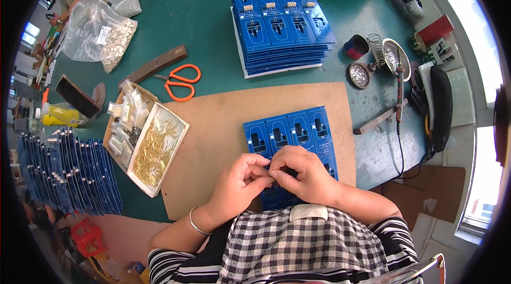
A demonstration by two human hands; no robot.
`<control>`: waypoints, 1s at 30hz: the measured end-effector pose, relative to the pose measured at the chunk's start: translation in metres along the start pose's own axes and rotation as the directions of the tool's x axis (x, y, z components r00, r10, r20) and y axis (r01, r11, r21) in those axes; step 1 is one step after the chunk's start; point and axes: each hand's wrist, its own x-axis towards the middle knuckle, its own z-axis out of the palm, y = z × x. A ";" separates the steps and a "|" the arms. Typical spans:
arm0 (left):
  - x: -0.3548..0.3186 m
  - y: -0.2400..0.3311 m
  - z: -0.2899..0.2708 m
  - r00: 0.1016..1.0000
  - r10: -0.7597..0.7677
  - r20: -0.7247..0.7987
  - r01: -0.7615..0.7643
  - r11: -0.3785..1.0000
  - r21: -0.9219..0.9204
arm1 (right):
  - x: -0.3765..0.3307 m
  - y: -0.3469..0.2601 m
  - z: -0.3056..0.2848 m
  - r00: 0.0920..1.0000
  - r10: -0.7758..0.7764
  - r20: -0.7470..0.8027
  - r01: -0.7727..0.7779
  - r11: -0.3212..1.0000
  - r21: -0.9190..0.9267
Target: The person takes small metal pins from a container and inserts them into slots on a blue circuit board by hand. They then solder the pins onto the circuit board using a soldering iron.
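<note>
Both hands meet fingertip to fingertip above the near part of a blue circuit board panel (298, 129), which lies on a brown board (207, 119). My left hand (242, 180) is closed in a pinch, with a metal bangle at its wrist. Opposite it, my right hand (303, 175) pinches too, its thumb and forefinger against the left fingertips. Whatever sits between the fingers is too small and hidden to make out. The hands and forearms cover part of the panel. Left of them stands a white box of thin brass-coloured pins (158, 148).
Small bagged parts (128, 113) lie by the pin box. Beyond are orange-handled scissors (178, 81) and a tall stack of blue panels (282, 23). A soldering iron (400, 87) rests at the right beside a tin (359, 75). Upright boards (69, 172) fill the left edge.
</note>
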 end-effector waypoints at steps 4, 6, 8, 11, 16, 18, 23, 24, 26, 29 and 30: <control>0.002 0.006 -0.001 0.997 -0.073 -0.008 0.073 0.997 0.040 | -0.008 0.007 -0.007 0.961 0.258 -0.096 -0.197 0.887 0.418; 0.003 0.010 -0.005 0.998 -0.058 -0.033 0.059 0.998 0.027 | -0.009 0.009 -0.019 0.915 0.395 -0.084 -0.264 0.742 0.616; 0.005 0.012 -0.011 0.997 -0.048 -0.058 0.049 0.999 0.015 | -0.005 0.014 -0.037 0.894 0.436 -0.099 -0.299 0.748 0.593; 0.008 0.012 -0.016 0.994 -0.070 -0.085 0.056 0.986 -0.154 | 0.001 0.019 -0.054 0.880 0.464 -0.098 -0.355 0.781 0.514; 0.010 0.007 -0.018 0.990 -0.092 -0.103 0.066 0.971 -0.229 | 0.015 0.023 -0.054 0.991 0.096 -0.089 -0.108 0.985 -0.138; 0.010 0.004 -0.020 0.989 -0.093 -0.117 0.062 0.968 -0.243 | 0.020 0.021 -0.045 0.997 0.048 -0.062 -0.057 0.987 -0.148; 0.014 0.003 -0.023 0.973 -0.090 -0.210 0.031 0.963 -0.269 | 0.032 0.016 -0.041 0.999 -0.035 0.018 0.039 0.966 -0.257; 0.013 0.002 -0.024 0.974 -0.092 -0.207 0.033 0.961 -0.274 | 0.035 0.016 -0.045 0.998 -0.048 -0.038 0.035 0.960 -0.277; 0.010 -0.002 -0.029 0.979 -0.038 -0.202 -0.023 0.957 -0.289 | 0.033 0.014 -0.052 0.995 -0.046 -0.092 0.017 0.954 -0.299; 0.009 0.007 -0.028 0.973 -0.078 -0.217 0.007 0.950 -0.312 | 0.018 0.020 -0.069 0.956 0.167 -0.240 -0.217 0.956 -0.197; 0.010 0.007 -0.027 0.975 -0.082 -0.207 0.012 0.948 -0.319 | 0.011 0.024 -0.072 0.953 0.175 -0.245 -0.227 0.953 -0.203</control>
